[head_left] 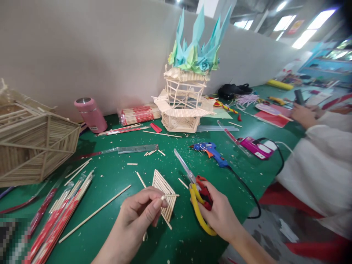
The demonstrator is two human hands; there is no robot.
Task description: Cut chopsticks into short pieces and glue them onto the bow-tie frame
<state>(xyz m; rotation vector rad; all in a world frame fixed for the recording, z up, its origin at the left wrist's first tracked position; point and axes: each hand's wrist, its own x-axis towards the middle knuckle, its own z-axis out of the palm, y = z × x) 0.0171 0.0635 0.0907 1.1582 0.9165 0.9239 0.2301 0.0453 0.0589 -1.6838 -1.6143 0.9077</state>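
My left hand point(140, 214) is closed in a pinch on a short wooden stick point(173, 195), whose free end points right. Under and beyond those fingers lies a small slanted panel of wooden sticks point(162, 181) laid side by side on the green table. My right hand point(220, 211) grips the scissors point(186, 168) by their red and yellow handles. The blades point up and to the left, apart from the stick. A blue hot glue gun point(210, 151) rests on the table beyond the scissors, nozzle to the left.
A stick tower point(184, 113) topped with teal folded paper stands by the wall. Around it are a pink bottle point(92, 115), packs of sticks point(140, 113) and a purple power strip point(255, 147). At left sits a large stick structure point(35, 146); at right, a co-worker's hand point(302, 115).
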